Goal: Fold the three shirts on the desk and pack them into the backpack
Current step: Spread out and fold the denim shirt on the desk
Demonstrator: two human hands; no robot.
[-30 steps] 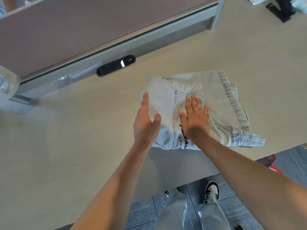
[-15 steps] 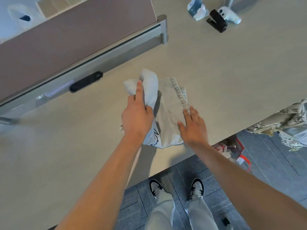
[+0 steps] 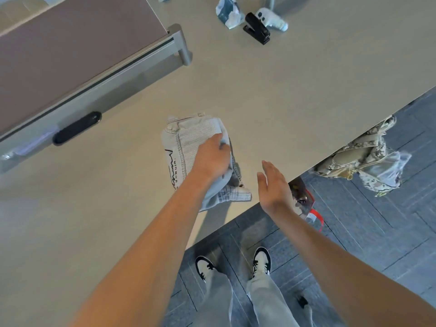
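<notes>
A light grey denim-like shirt with black script lettering lies folded into a small bundle on the beige desk, close to its front edge. My left hand lies on top of the bundle, fingers curled over its right fold and gripping the cloth. My right hand hovers flat and open to the right of the shirt, above the desk edge, touching nothing. A camouflage fabric item hangs below the desk edge at the right; I cannot tell whether it is the backpack.
A raised grey shelf runs along the desk's back left, with a black oblong device in front of it. A black stapler, a white controller and a crumpled packet lie at the far end. A red-strapped item sits under the desk edge.
My left hand folded the shirt's left half over to the right, making a narrower bundle. My right hand lifted off the shirt and moved right. The view shifted toward the desk's right edge.
</notes>
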